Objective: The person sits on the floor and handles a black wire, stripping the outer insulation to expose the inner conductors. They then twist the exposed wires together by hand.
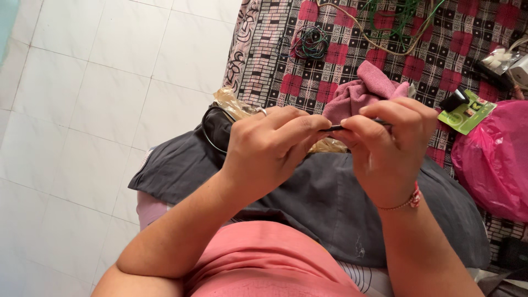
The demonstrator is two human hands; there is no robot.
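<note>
home, tiled floor (110, 71), checked bedsheet (429, 55)

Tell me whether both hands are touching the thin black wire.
Touching. The head view shows the left hand and right hand each pinching the black wire, whose short visible stretch runs between their fingertips.

Between the hands (330, 143) is a thin black wire (336, 127), smooth and a bit shiny. Under the hands lies soft, matt grey cloth (324, 203). Just behind them sits a crinkly, shiny clear plastic bag (234, 103) and a fuzzy pink cloth (366, 85). To the right is a glossy pink plastic bag (492, 159).
</note>
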